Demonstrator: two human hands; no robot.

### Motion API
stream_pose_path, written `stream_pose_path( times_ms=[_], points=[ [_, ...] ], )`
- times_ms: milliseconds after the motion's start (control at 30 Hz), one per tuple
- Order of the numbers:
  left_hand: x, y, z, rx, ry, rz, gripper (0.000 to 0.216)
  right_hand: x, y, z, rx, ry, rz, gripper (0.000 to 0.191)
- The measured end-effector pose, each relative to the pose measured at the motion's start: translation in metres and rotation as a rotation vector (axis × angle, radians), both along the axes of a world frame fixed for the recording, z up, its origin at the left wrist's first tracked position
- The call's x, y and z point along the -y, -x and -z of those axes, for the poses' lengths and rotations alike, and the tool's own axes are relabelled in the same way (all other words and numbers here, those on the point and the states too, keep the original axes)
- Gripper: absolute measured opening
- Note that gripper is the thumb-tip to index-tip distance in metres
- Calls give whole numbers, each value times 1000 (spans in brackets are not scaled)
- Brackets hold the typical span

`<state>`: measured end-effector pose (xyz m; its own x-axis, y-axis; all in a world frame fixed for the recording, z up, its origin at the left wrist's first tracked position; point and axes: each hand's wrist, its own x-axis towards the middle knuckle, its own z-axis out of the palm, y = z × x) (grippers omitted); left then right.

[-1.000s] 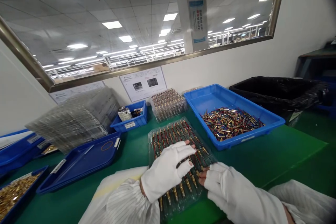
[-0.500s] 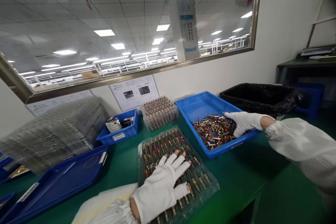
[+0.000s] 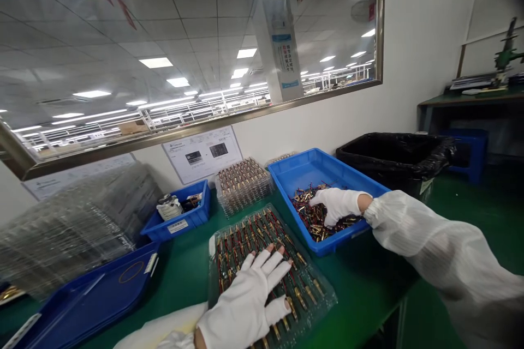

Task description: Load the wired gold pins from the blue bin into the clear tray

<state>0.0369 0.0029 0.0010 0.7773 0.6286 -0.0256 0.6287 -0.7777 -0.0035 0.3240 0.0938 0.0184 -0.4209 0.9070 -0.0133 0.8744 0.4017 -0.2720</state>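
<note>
My left hand (image 3: 249,294), in a white glove with bare fingertips, lies spread flat on a clear plastic tray (image 3: 323,305). Rows of small brass-tipped parts with red and dark wires (image 3: 262,229) fill that tray. To the right, my gloved right hand (image 3: 339,206) reaches into a blue bin (image 3: 315,161). It touches a loose heap of similar small wired brass parts (image 3: 305,202). Its thumb and fingers point down and stand apart; the fingertips are hidden among the parts, and no held part is visible.
Behind the tray is a stack of filled trays (image 3: 243,182). On the left are a small blue bin (image 3: 180,226), stacked clear trays (image 3: 82,223) and a dark blue tray (image 3: 94,294). A black-lined bin (image 3: 397,155) stands at the right, below a wall window.
My right hand has moved left and down into the heap of parts. My left hand stays spread on the tray. The whole view has turned slightly to the right.
</note>
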Motion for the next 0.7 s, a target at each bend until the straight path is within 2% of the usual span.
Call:
stream_pose_path(
  times_ms=[167,400,500,700],
  points=[
    [3,-2,-7,6,39,-11,51,8,7,-4,-118,-17,-1,38],
    [5,-5,-6,17,-20,-69,50,13,-2,-7,-313,-52,36,34],
    [2,-4,-3,14,-24,-55,50,15,-7,-7,-346,-34,28,42],
    [3,-2,-6,-8,9,-82,56,26,-39,-16,-404,-42,-14,84]
  ],
)
